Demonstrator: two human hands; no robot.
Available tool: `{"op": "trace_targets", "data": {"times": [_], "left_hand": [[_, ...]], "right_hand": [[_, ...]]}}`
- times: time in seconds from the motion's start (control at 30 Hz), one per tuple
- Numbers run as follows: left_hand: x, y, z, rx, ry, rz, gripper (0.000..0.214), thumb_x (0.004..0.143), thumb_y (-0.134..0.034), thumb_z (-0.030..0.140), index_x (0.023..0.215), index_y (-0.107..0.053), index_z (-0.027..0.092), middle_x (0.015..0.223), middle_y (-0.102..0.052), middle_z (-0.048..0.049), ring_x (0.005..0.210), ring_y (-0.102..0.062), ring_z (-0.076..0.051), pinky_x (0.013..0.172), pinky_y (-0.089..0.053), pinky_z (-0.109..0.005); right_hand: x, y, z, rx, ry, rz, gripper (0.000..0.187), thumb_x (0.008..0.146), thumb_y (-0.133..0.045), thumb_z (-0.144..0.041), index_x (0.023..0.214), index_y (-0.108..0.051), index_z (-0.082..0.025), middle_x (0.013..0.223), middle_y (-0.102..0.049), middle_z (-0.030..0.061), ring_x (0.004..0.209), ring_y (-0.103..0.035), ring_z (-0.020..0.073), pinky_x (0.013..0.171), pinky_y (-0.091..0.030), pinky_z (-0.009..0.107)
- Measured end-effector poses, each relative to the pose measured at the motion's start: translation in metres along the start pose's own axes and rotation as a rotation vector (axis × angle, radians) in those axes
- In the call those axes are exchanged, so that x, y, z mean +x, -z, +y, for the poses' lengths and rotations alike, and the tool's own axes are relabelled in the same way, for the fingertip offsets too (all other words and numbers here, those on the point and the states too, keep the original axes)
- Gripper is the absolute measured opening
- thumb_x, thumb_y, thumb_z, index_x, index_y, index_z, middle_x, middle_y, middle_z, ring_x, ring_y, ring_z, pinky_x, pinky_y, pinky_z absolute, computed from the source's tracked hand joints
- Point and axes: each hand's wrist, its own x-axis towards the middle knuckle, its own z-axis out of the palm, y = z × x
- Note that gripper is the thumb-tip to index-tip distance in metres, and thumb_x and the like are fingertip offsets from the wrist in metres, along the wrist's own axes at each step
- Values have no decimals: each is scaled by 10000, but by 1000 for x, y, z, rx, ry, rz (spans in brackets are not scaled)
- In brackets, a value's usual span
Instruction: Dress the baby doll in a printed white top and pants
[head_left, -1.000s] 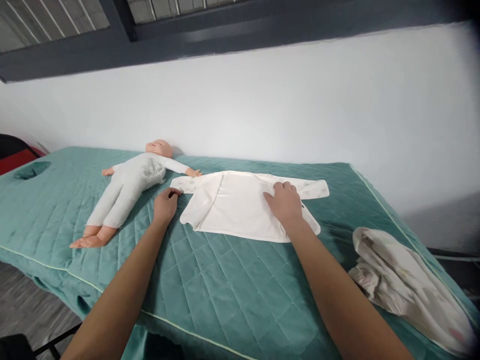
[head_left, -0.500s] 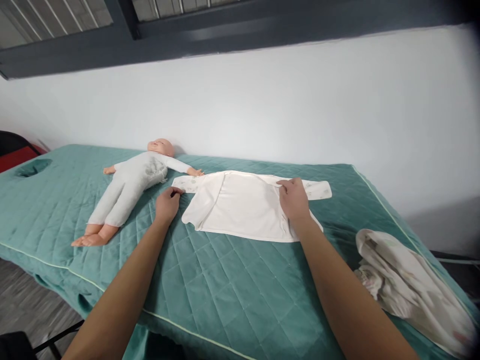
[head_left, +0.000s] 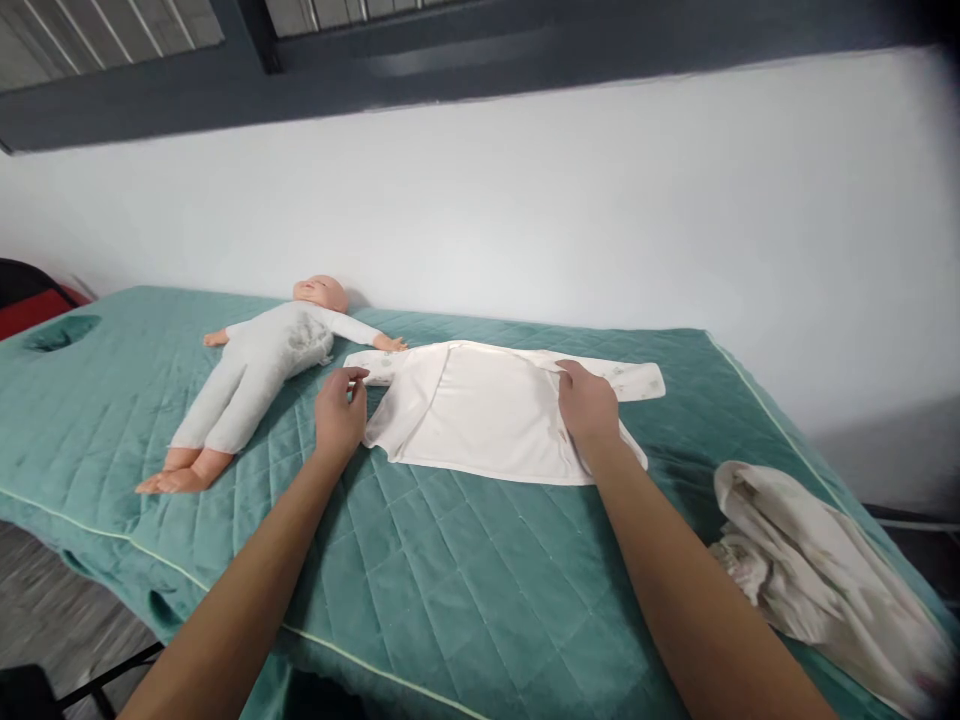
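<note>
A white baby shirt lies spread on the green quilted bed cover, its two patterned sleeves stretched out to the sides. My left hand is beside the left sleeve, fingers bent, with a gap between thumb and fingers and no cloth visible in them. On the shirt's right side, near the base of the right sleeve, my right hand has its fingers closed at the cloth; its palm hides part of that side. A baby doll with a white cloth body lies on its back to the left, one hand near the left sleeve.
A crumpled pale cloth rests at the bed's right edge. The quilted cover reaches to a piped front edge. Behind the bed stands a white wall with a dark beam above it. A face hole shows far left.
My left hand has lifted slightly and turned at the sleeve end, its fingers loosening. The right hand stays almost where it was. Shirt and doll lie the same.
</note>
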Motion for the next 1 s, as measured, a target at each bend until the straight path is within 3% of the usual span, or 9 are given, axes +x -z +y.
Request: {"op": "trace_targets", "data": {"times": [0.17,0.3,0.4,0.57,0.67,0.77,0.9,1.0], "left_hand": [[-4,-19,43,0,-145,-222,261,902,-480,255,1090,-661,228,1215,-698,-65,1185,-624,-225,1048,-500,-386],[7,-53,73,263,-114,-492,385,910,-531,311,1255,-607,159,1411,-599,-143,1365,-516,-284,1139,-433,-418],[14,-76,78,390,-73,-560,467,908,-554,360,1291,-573,95,1485,-520,-212,1433,-438,-331,1182,-373,-449],[19,-90,66,369,-31,-428,319,940,-470,276,1184,-628,144,1396,-602,-182,1337,-532,-320,1123,-414,-438],[23,-87,56,298,16,-350,253,938,-426,229,975,-671,180,1170,-708,-153,1151,-635,-317,976,-485,-415],[27,-83,48,193,145,-227,302,954,-406,288,810,-654,193,932,-731,-117,944,-669,-281,873,-500,-380],[31,-82,41,-13,216,-11,291,957,-423,332,919,-673,187,995,-735,-97,962,-667,-246,928,-502,-366],[30,-84,40,-150,210,13,267,946,-452,313,1035,-669,186,1115,-726,-99,1054,-661,-238,991,-500,-374]], "right_hand": [[0,1,0,74,-48,39,432,1009,-349,-268,1315,-649,-209,1121,-744,130,1061,-670,329,922,-492,445],[2,-2,2,154,-48,47,415,993,-380,-280,1290,-663,-217,1206,-728,111,1117,-649,318,977,-478,448],[5,-5,5,188,-12,47,370,968,-445,-300,1233,-683,-202,1283,-700,98,1200,-611,302,1037,-456,430],[7,-7,8,161,-15,3,376,974,-430,-312,1210,-696,-189,1250,-712,115,1185,-620,311,1033,-451,437],[6,-5,10,219,-46,40,379,971,-417,-326,1180,-711,-213,1189,-737,108,1125,-644,314,991,-464,427],[7,-3,11,328,-87,96,368,945,-425,-334,1138,-722,-232,1141,-751,93,1085,-651,301,961,-477,413],[9,-4,12,418,-129,107,377,913,-427,-317,1137,-716,-222,1160,-743,90,1084,-650,278,985,-480,418],[6,-4,11,363,-92,100,415,902,-449,-320,1225,-674,-190,1253,-705,123,1170,-623,296,1054,-456,471]]}}
